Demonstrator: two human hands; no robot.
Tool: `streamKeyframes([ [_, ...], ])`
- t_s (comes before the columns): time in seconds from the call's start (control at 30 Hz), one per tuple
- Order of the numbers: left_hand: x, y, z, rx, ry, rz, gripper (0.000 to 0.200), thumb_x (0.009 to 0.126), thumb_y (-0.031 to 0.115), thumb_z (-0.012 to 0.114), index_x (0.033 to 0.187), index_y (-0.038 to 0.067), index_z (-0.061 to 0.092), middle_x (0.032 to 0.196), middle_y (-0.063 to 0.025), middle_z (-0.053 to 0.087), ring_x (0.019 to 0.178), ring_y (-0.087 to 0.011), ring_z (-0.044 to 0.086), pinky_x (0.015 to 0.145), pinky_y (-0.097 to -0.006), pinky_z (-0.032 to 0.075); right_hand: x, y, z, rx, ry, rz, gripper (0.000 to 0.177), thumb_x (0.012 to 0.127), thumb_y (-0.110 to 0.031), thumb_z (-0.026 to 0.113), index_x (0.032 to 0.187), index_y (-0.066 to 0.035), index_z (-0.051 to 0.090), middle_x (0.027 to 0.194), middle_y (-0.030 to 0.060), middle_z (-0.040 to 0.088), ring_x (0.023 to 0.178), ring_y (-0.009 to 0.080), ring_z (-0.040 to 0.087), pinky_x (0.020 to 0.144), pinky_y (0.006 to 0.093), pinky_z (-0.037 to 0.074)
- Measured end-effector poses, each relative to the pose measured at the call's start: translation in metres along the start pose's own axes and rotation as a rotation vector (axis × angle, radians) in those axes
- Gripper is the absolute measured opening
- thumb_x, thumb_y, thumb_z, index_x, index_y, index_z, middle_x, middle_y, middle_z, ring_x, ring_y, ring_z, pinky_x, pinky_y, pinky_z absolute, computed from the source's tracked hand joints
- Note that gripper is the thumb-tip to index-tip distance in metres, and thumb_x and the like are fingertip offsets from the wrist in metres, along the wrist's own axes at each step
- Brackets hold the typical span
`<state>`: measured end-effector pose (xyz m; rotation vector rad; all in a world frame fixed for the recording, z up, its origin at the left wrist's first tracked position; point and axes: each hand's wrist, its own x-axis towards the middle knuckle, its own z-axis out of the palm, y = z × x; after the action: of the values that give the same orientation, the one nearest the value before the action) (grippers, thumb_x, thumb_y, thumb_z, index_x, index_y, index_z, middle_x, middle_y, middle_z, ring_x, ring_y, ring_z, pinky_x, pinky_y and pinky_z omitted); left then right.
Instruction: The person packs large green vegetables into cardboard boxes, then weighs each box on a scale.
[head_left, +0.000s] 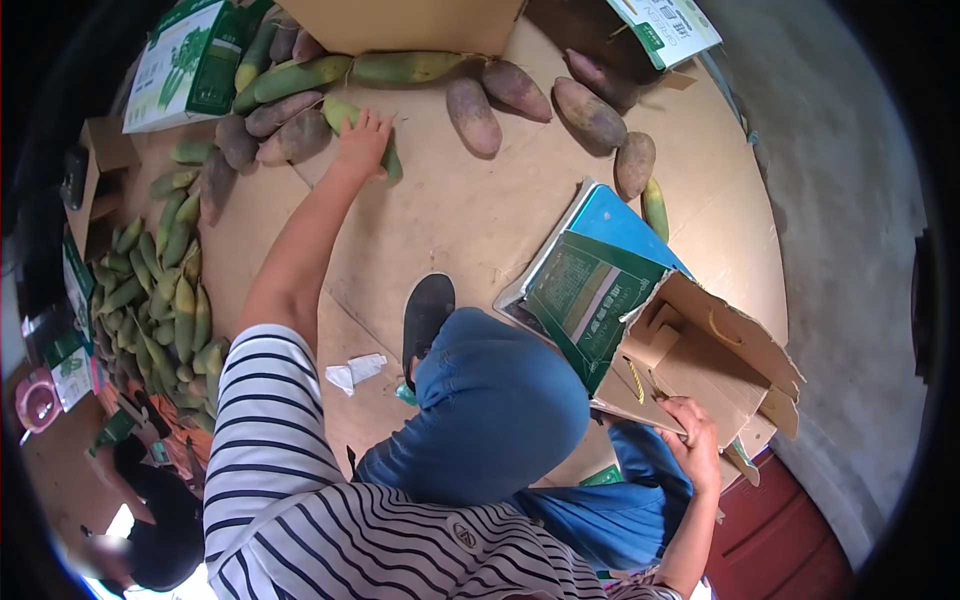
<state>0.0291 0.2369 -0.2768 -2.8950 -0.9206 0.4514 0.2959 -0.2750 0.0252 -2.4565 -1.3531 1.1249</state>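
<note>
My left hand (364, 143) reaches out to the upper left, its fingers spread over a green radish (392, 162) lying on the brown cardboard floor covering (430, 215). Purple radishes (296, 137) lie just left of that hand. At the lower right my right hand (692, 440) grips the edge of an open cardboard box (715, 375), which is tilted beside my knee. The box has a green printed side (590, 300) and a yellow rope handle (634, 380). Its visible inside shows bare cardboard.
Long green radishes (408, 67) and several purple ones (473, 117) form an arc at the top. A large green pile (150, 310) lies left. Printed boxes (185, 65) stand upper left and upper right. White tissue (355, 372) lies near my shoe. Another person (165, 525) is at lower left.
</note>
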Motion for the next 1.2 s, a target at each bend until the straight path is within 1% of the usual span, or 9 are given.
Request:
streamKeyframes([
  [0.2, 0.014, -0.005, 0.001, 0.112, -0.409, 0.216, 0.081, 0.052, 0.033, 0.088, 0.122, 0.015, 0.052, 0.122, -0.0063, 0.053, 0.124, -0.0258, 0.043, 0.098, -0.0511, 0.037, 0.0, -0.007, 0.001, 0.016, 0.015, 0.02, 0.037, 0.07, -0.008, 0.075, 0.106, -0.002, 0.064, 0.104, 0.0148, 0.064, 0.099, 0.0332, 0.061, 0.087, 0.0377, 0.047],
  [0.33, -0.001, -0.004, -0.01, 0.132, -0.357, 0.289, 0.067, 0.063, 0.027, 0.081, 0.122, 0.015, 0.053, 0.122, -0.0061, 0.052, 0.124, -0.0244, 0.043, 0.096, -0.0499, 0.038, -0.002, -0.005, 0.002, 0.008, 0.008, 0.03, 0.037, 0.071, -0.01, 0.075, 0.107, -0.005, 0.065, 0.107, 0.0135, 0.064, 0.101, 0.0333, 0.06, 0.087, 0.0392, 0.047],
  [0.43, -0.011, -0.015, 0.036, 0.164, 0.033, 0.343, 0.049, 0.074, 0.018, 0.07, 0.121, 0.015, 0.053, 0.123, -0.0065, 0.051, 0.125, -0.024, 0.042, 0.096, -0.0485, 0.038, -0.002, -0.005, 0.002, 0.019, 0.013, 0.017, 0.037, 0.071, -0.01, 0.075, 0.106, -0.005, 0.065, 0.106, 0.0135, 0.064, 0.101, 0.0332, 0.06, 0.087, 0.0393, 0.047],
  [0.53, -0.011, -0.011, 0.041, 0.203, 0.08, 0.242, 0.037, 0.079, 0.011, 0.06, 0.115, 0.014, 0.055, 0.119, -0.0057, 0.052, 0.121, -0.0236, 0.044, 0.094, -0.0473, 0.039, -0.002, -0.007, 0.002, 0.01, 0.014, 0.025, 0.036, 0.071, -0.01, 0.075, 0.106, -0.005, 0.065, 0.106, 0.0137, 0.064, 0.101, 0.0332, 0.06, 0.088, 0.0392, 0.047],
  [0.83, -0.056, 0.096, -0.01, -0.334, -0.203, 0.469, 0.041, 0.067, 0.029, 0.074, 0.1, 0.007, 0.061, 0.097, -0.0116, 0.062, 0.097, -0.0306, 0.058, 0.085, -0.0438, 0.045, -0.001, -0.004, 0.003, 0.032, 0.011, 0.028, 0.036, 0.071, -0.009, 0.074, 0.106, -0.004, 0.065, 0.105, 0.0139, 0.064, 0.1, 0.0331, 0.061, 0.087, 0.0388, 0.047],
  [0.93, -0.064, 0.097, -0.01, -0.72, 0.117, 0.298, 0.046, 0.073, 0.027, 0.072, 0.109, 0.004, 0.057, 0.103, -0.0165, 0.06, 0.101, -0.0344, 0.055, 0.088, -0.0452, 0.044, -0.002, -0.006, 0.004, 0.035, 0.021, 0.04, 0.036, 0.071, -0.009, 0.074, 0.106, -0.004, 0.065, 0.105, 0.0138, 0.064, 0.1, 0.0331, 0.061, 0.086, 0.0387, 0.047],
  [1.0, -0.048, 0.046, 0.0, -0.668, 0.415, -0.079, 0.047, 0.075, 0.024, 0.068, 0.113, 0.0, 0.055, 0.108, -0.0201, 0.058, 0.105, -0.0363, 0.054, 0.09, -0.0459, 0.044, -0.003, -0.005, 0.005, 0.038, 0.016, 0.043, 0.036, 0.071, -0.008, 0.074, 0.106, -0.004, 0.065, 0.105, 0.0137, 0.064, 0.1, 0.0332, 0.061, 0.086, 0.0386, 0.047],
  [1.07, -0.035, -0.035, 0.011, -0.24, 0.459, -0.332, 0.056, 0.074, 0.024, 0.069, 0.121, 0.0, 0.051, 0.125, -0.0192, 0.052, 0.113, -0.0355, 0.051, 0.093, -0.0442, 0.044, 0.003, -0.006, 0.005, 0.035, 0.007, 0.036, 0.037, 0.071, -0.008, 0.074, 0.106, -0.004, 0.065, 0.105, 0.0136, 0.064, 0.1, 0.0332, 0.061, 0.087, 0.0385, 0.047],
  [1.2, -0.046, -0.123, 0.033, -0.204, 0.07, -0.567, 0.063, 0.073, 0.04, 0.071, 0.121, 0.005, 0.051, 0.134, -0.0168, 0.048, 0.114, -0.0258, 0.053, 0.092, -0.044, 0.045, 0.003, -0.011, 0.003, 0.016, -0.016, 0.06, 0.038, 0.07, -0.006, 0.074, 0.107, -0.005, 0.065, 0.106, 0.0136, 0.064, 0.1, 0.0332, 0.061, 0.087, 0.0385, 0.047],
])
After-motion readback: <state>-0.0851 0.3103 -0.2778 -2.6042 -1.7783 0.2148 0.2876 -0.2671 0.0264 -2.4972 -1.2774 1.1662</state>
